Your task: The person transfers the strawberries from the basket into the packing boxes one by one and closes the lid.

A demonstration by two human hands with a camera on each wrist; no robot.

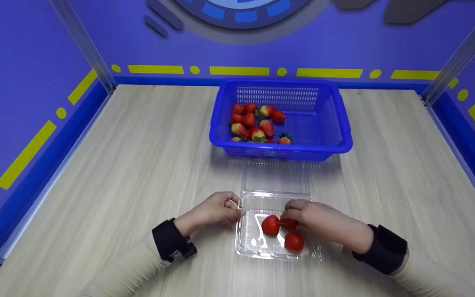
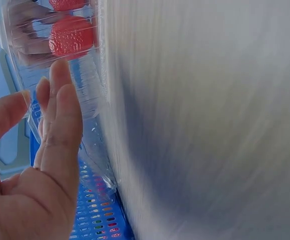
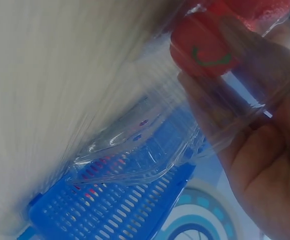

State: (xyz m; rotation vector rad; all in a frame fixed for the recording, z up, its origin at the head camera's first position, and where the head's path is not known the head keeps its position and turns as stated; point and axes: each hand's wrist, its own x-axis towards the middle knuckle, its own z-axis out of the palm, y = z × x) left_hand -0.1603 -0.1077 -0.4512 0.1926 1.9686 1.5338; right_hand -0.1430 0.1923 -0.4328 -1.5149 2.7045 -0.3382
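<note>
A clear plastic clamshell box lies opened on the table, its lid folded back. Two red strawberries, one at the left and one at the front, sit inside it. My right hand reaches into the box and grips a third strawberry, partly hidden under the fingers. In the right wrist view the fingers show through clear plastic beside red fruit. My left hand touches the box's left rim. Seen from the left wrist, its fingers are nearly straight, with thumb and fingers apart.
Behind the box stands a blue basket with several strawberries, mostly on its left side. The lid's far edge reaches to the basket's front. Blue-purple panels border the wooden table at back and sides.
</note>
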